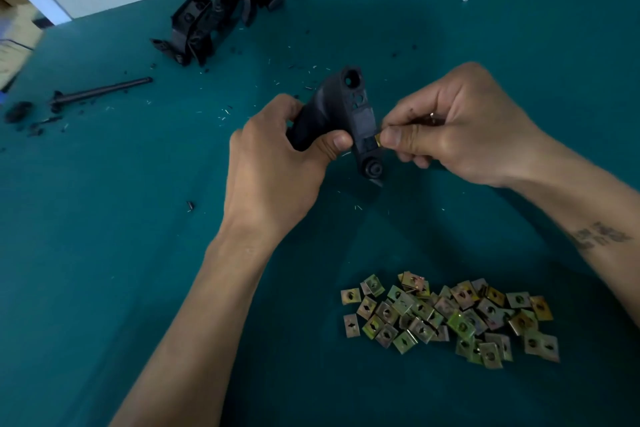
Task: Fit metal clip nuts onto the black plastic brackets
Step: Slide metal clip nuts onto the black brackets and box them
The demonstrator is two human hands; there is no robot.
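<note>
Both grips closed: bracket (360, 118), clip nut (377, 140).

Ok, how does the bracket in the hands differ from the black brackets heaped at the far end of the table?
The held bracket is off the table, gripped by the left hand; the heaped brackets lie untouched. The held bracket has a clip nut pinched against its edge by the right hand; the heaped brackets show none. The held one is single; the heaped ones overlap. Both are black plastic.
</note>
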